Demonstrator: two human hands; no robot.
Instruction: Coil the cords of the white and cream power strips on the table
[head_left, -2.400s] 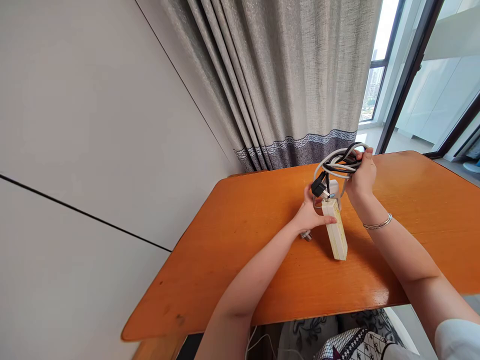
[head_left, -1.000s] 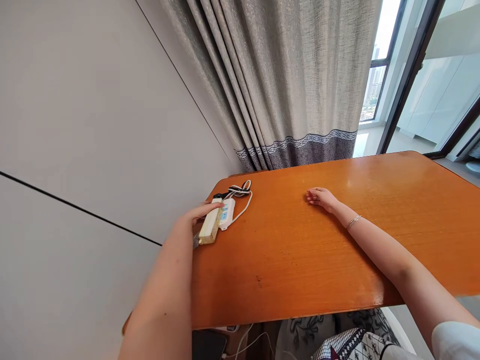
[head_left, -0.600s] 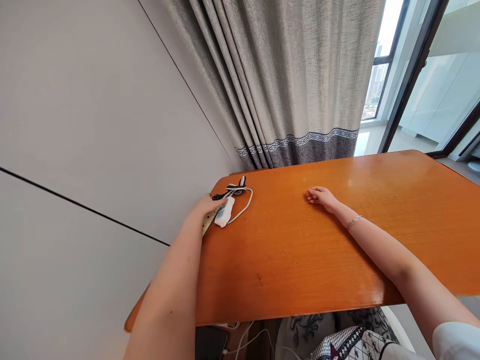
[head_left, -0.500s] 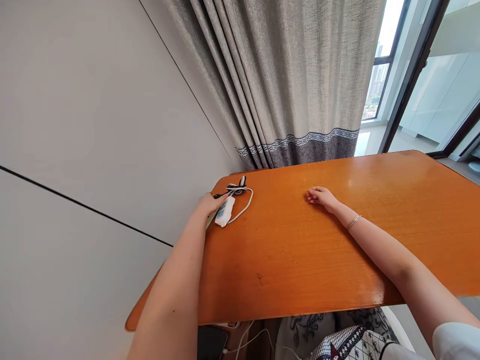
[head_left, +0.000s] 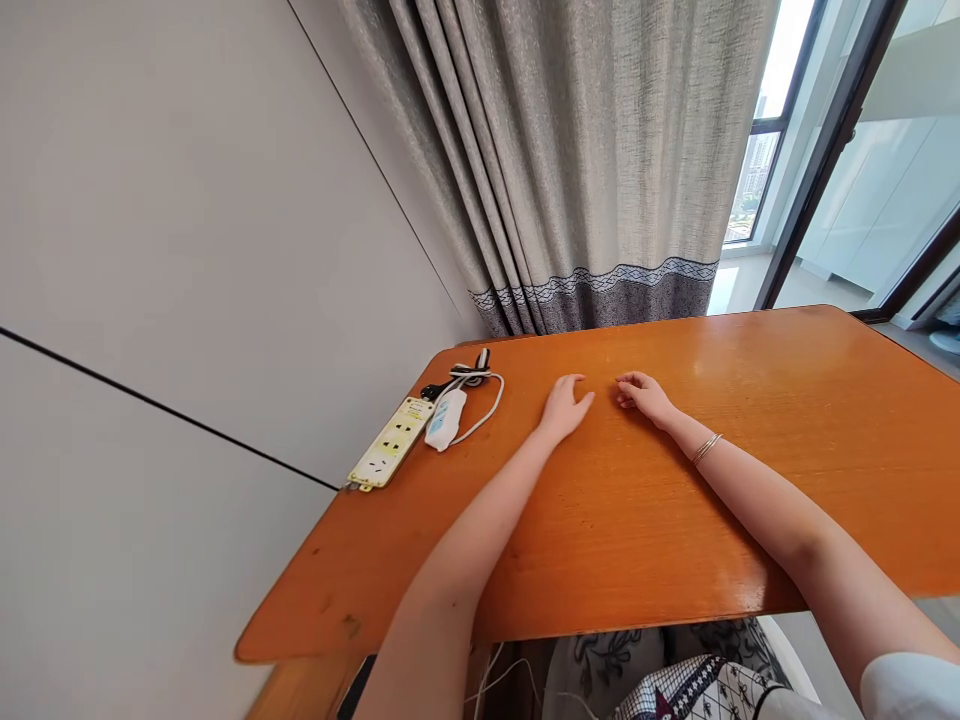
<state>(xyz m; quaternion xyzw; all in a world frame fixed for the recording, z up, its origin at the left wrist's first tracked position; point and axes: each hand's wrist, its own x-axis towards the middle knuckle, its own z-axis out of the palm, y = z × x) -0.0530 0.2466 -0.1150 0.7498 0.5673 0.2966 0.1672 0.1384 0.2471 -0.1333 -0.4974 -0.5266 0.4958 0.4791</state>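
Observation:
My left hand (head_left: 566, 408) is over the middle of the wooden table (head_left: 675, 500), its thumb apart from the fingers and nothing held. Just to its right, my right hand (head_left: 645, 396) rests on the tabletop, fingers loosely curled and slightly apart; no object shows in it. The two hands face each other with a small gap between them. To the left lies a long yellowed power strip (head_left: 391, 443) along the table's wall side. Beside it is a smaller white power strip (head_left: 445, 419) with blue sockets and a bundled cord (head_left: 472, 375).
A pale wall (head_left: 187, 250) borders the table on the left. Grey curtains (head_left: 600, 170) hang behind the far edge, with a glass door frame (head_left: 825, 150) at the right. White cables (head_left: 517, 672) hang below the near edge, by my lap.
My left hand has let go of the long power strip and moved right to the table's middle, leaving the strip in full view. My right hand has barely moved.

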